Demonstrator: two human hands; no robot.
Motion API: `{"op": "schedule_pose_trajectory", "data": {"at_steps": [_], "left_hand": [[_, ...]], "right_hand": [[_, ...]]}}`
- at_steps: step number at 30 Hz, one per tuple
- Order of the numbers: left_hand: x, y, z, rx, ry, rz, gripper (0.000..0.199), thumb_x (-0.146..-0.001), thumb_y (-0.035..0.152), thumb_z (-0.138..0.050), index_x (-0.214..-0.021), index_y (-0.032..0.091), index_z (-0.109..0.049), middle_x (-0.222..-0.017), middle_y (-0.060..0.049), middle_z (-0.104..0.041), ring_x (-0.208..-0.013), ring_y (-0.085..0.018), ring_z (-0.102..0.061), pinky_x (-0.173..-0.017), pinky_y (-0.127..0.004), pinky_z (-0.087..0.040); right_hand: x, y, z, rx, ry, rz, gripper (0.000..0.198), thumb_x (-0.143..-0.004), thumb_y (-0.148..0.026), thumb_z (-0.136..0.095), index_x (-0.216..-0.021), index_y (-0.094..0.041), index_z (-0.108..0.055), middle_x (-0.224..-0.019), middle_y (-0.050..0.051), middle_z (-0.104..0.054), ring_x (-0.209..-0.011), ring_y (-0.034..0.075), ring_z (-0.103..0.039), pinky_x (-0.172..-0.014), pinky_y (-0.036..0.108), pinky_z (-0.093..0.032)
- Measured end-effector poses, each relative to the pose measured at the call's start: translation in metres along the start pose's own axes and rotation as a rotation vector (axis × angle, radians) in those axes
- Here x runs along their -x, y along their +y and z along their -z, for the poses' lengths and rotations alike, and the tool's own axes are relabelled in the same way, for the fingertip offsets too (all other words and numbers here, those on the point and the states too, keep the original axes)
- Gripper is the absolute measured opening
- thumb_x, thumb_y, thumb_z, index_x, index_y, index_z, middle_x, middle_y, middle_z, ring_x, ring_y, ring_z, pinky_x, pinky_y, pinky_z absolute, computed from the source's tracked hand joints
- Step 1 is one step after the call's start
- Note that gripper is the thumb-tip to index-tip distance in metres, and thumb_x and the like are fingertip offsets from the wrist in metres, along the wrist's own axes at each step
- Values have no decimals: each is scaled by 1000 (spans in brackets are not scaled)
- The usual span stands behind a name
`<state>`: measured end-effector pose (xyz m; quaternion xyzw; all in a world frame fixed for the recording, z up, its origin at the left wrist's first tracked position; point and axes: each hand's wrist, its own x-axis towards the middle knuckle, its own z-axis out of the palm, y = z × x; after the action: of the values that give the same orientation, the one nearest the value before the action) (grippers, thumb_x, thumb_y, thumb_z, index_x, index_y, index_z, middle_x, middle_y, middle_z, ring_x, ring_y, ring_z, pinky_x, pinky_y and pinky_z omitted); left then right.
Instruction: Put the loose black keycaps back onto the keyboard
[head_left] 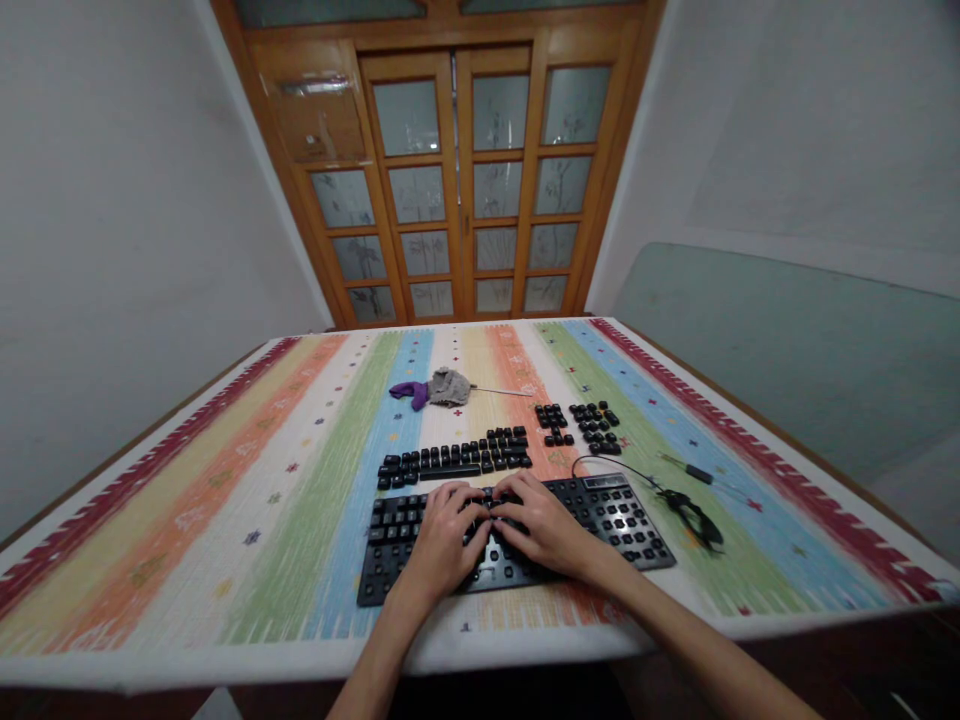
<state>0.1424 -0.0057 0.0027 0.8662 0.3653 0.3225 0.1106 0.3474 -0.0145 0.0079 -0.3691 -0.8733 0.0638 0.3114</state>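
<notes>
A black keyboard (600, 520) lies near the front edge of the table, bare of keycaps over much of its middle and right side, while keycaps sit on its upper left. Over its middle, my left hand (448, 520) and my right hand (541, 520) come together with bent fingers. The thumb and fingertips of each hand are drawn close at one spot on the keyboard. Whatever lies between them is too small and hidden to make out. Just beyond the keyboard are rows of loose black keycaps (450, 458).
More loose keycaps (592, 425) stand in groups at the back right. A coiled black cable (691, 522) and a small dark-handled tool (697, 472) lie at the right. Farther back rest a grey cloth (450, 388), a purple cloth (409, 394) and a thin metal rod (502, 391). A striped tablecloth (300, 520) covers the table.
</notes>
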Motion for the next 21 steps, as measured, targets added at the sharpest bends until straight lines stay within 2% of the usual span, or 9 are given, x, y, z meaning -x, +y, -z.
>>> {"op": "schedule_pose_trajectory", "data": {"at_steps": [9, 21], "left_hand": [[-4, 2, 2, 17, -16, 18, 10, -89, 15, -61, -90, 22, -69, -111, -6, -68, -112, -27, -54, -96, -50, -47], [-8, 1, -5, 12, -20, 18, 15, -84, 8, -62, -88, 22, -67, -110, -5, -67, -111, -27, -53, -96, -48, -47]], "right_hand": [[-3, 4, 0, -44, -35, -51, 9, -91, -15, -59, -87, -17, -67, -102, 9, -61, -99, 24, -52, -88, 42, -49], [-5, 5, -8, -32, -24, -41, 13, -85, -9, -60, -92, -18, -66, -101, 9, -60, -96, 23, -51, -84, 40, -50]]}}
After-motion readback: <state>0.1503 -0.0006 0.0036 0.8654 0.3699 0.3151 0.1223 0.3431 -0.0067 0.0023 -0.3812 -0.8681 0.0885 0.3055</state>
